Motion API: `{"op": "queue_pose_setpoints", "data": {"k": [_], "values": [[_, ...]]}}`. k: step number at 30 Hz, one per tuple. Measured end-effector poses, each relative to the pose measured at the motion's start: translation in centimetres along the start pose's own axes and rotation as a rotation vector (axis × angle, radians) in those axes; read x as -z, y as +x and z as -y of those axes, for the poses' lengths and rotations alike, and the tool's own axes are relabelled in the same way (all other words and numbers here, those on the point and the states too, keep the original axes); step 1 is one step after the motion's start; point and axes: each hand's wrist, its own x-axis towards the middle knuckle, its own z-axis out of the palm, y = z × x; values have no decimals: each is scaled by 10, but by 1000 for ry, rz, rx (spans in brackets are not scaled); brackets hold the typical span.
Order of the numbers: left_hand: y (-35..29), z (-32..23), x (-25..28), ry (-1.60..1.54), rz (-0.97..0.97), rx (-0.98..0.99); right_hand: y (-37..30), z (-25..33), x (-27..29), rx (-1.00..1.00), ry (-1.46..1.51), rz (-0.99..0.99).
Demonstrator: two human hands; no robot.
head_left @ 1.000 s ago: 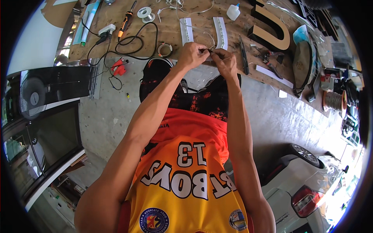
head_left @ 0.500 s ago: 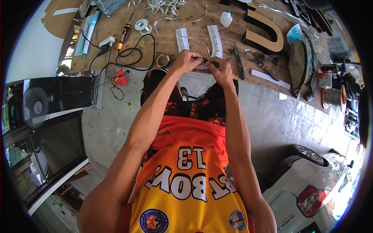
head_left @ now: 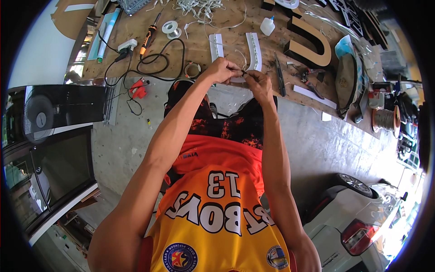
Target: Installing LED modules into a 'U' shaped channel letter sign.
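Note:
My left hand (head_left: 223, 70) and my right hand (head_left: 257, 81) meet at the near edge of a wooden workbench (head_left: 199, 45). Between their fingertips they pinch a thin white wire (head_left: 242, 58) that loops up toward a white U-shaped strip letter (head_left: 235, 50) lying on the bench. Both hands have their fingers closed on the wire's end; what exactly sits at the pinch is too small to tell.
On the bench lie an orange-handled soldering iron (head_left: 148, 38) with a black cable (head_left: 158, 61), a solder spool (head_left: 170, 29), a tape roll (head_left: 192, 70), a glue bottle (head_left: 267, 26), a wooden U letter (head_left: 312, 43) and pliers (head_left: 308, 75). A fan (head_left: 41, 120) stands left, a white car (head_left: 362, 217) right.
The view has shifted slightly, so the bench and hands sit a little lower and more to the right. Both hands stay pinched together on the wire.

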Motion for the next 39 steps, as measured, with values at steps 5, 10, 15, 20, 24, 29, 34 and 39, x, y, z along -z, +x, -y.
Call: {"op": "queue_pose_setpoints", "data": {"k": [5,10,15,20,24,29,34,39], "values": [[-5,5,-2,14,-11,-90,-3,-5,0,-3,21,16],[-10,6,-8,187,-133,-312,2,-7,-2,3,30,26],[-11,-4,-17,386,-224,-308,2,-6,-5,115,-57,-50],[-11,-7,-18,330,-281,-325,5,-4,-5,135,-96,-49],[-19,-4,-22,227,-301,-290,-5,2,-4,72,-8,-32],[-28,5,-25,244,-352,-376,-10,6,-7,92,-51,-51],[-35,1,-26,172,-289,-469,0,-13,2,52,149,19],[-25,-4,-29,257,-362,-330,7,-13,2,-18,463,67]]}}
